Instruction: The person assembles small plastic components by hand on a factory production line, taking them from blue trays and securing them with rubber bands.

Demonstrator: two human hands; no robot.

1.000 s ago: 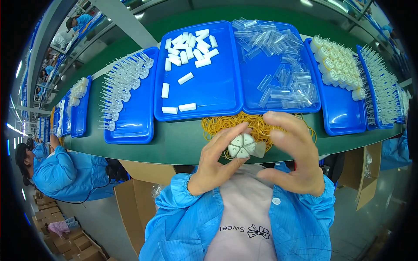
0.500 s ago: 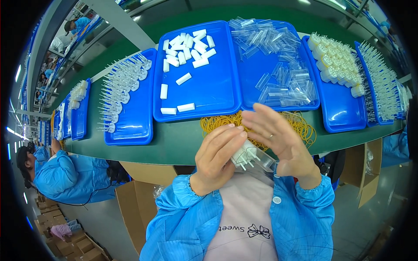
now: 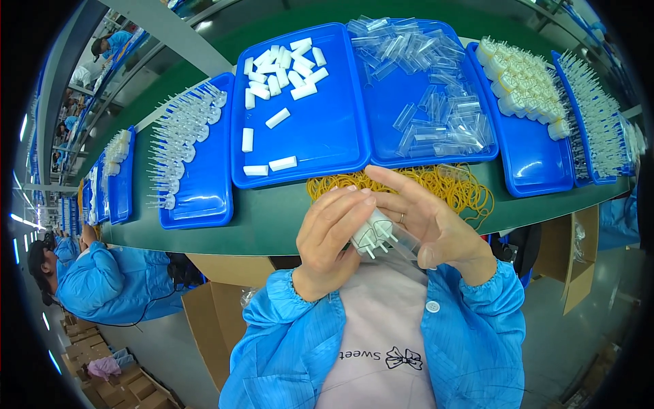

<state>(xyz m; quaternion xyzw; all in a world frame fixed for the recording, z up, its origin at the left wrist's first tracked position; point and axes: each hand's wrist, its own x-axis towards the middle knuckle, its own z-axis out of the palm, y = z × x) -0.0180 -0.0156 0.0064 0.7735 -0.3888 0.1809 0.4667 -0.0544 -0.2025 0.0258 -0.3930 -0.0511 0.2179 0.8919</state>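
Observation:
In front of my chest, my left hand (image 3: 328, 235) is closed round a bundle of white plastic pieces with thin prongs (image 3: 373, 236), the prongs pointing down toward me. A clear plastic sleeve (image 3: 405, 244) lies against the bundle's right side. My right hand (image 3: 436, 228) curves round that side with index finger stretched out and thumb apart. Its other fingers reach behind the bundle, where their tips are partly hidden. The thumb is beside the sleeve's edge; firm contact cannot be made out. Behind both hands, yellow rubber bands (image 3: 453, 194) lie heaped on the green table (image 3: 272, 228).
Blue trays hold white blocks (image 3: 278, 117), clear plastic sleeves (image 3: 446, 126), clustered white pieces (image 3: 521, 85) and white stemmed pieces (image 3: 184, 133). More pronged pieces (image 3: 596, 116) fill a tray at far right. Open cardboard boxes (image 3: 214, 307) stand below the table edge. A co-worker in blue (image 3: 109, 279) sits at left.
My right hand has lowered and come closer round the bundle, its index finger now pointing left. The bundle and my left hand have shifted slightly left. The whole view has shifted a little.

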